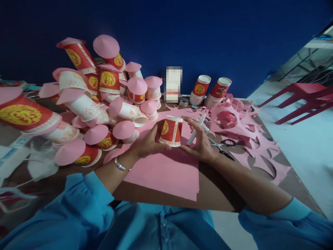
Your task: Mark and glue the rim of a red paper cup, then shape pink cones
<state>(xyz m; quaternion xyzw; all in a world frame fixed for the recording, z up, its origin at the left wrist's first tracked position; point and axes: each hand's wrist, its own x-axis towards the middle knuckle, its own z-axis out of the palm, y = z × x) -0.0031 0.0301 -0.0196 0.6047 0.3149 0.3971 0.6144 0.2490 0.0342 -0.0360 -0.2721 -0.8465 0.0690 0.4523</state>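
Both hands hold a red paper cup (171, 131) with a yellow emblem, its wider rolled rim facing down. My left hand (148, 143) wraps round its left side, thumb along the lower edge. My right hand (201, 140) grips the right side with fingertips near the top and bottom. A white pen-like tube (193, 136) shows between my right thumb and fingers; whether it is held or lies behind, I cannot tell. Beneath the cup lie stacked pink paper sheets (166, 173). Scissors (221, 146) with black handles lie right of my right hand.
Cups topped with pink paper cones (123, 130) crowd the left side. Two tilted stacks of cups (201, 90) stand at the back, near a tape roll (184, 102). Pink paper offcuts (249, 139) cover the table's right side. A red stool (304, 92) stands beyond the table edge.
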